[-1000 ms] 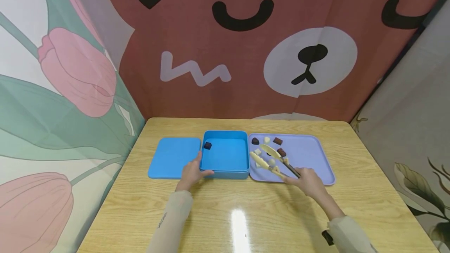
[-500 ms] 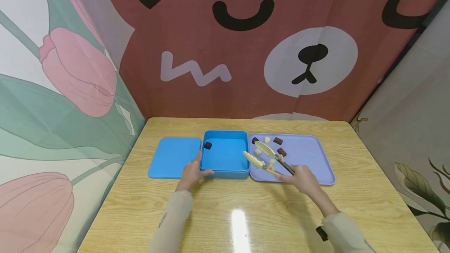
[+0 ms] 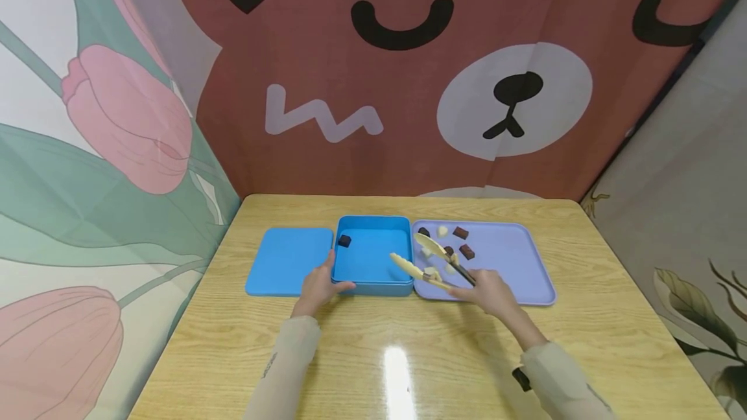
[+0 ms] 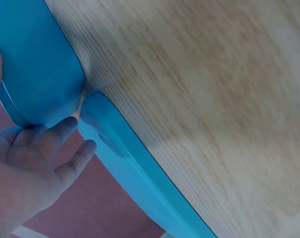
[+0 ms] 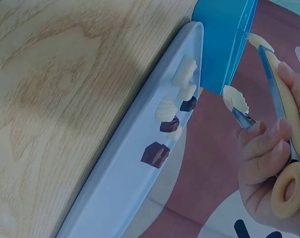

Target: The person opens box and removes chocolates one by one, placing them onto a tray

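My left hand (image 3: 317,287) rests at the near left corner of an open blue box (image 3: 373,251), with the thumb along its front and the fingers along its left side. Inside, a dark chocolate-like piece (image 3: 344,241) lies by the left wall. My right hand (image 3: 490,293) grips a pair of tongs (image 5: 283,89) with cream tips. Those tips stand apart, with nothing visible between them; one is over the box's right part, the other near the tray's left edge. On the lilac tray (image 3: 513,258) lie several brown pieces (image 3: 467,251) and white pieces (image 5: 165,109), partly hidden by the tongs.
A flat blue lid (image 3: 288,261) lies left of the box on the wooden table (image 3: 373,355). The tray adjoins the box on the right. Behind the table hangs a brown cloth (image 3: 315,167) with a bear print; printed cloths also flank both sides.
My right hand has moved left with the tongs, whose tips go from above the tray to the box's right side. My left hand has stayed at the box corner.
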The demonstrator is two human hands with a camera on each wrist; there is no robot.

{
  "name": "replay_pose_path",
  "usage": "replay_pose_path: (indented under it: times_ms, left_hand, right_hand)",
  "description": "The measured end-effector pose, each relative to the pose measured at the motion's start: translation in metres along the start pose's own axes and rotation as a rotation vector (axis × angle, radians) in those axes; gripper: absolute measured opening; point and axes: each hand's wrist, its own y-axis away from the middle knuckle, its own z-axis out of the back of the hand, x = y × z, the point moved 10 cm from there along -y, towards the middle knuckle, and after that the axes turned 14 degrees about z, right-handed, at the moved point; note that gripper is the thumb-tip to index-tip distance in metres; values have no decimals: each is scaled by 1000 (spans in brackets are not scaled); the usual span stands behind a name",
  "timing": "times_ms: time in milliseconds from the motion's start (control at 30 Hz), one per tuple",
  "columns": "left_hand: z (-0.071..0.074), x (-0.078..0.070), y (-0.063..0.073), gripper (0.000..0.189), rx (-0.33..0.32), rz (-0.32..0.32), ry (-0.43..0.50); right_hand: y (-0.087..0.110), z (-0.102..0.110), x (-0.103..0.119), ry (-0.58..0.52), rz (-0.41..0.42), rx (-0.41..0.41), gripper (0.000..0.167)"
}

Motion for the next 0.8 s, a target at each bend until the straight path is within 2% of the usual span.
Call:
replay_pose_path:
  times_ms: [300, 567, 800]
  left_hand:
    - [1, 1, 1, 100, -4, 2, -12]
    - [0, 1, 0, 100, -12, 0, -25]
    - [1, 0, 0, 99, -16, -10, -17]
  right_hand:
    - [-9, -10, 1, 22, -22, 26, 42]
    - [-13, -12, 1, 33, -13, 17, 47]
    - [-16, -13, 3, 30, -42, 6, 47]
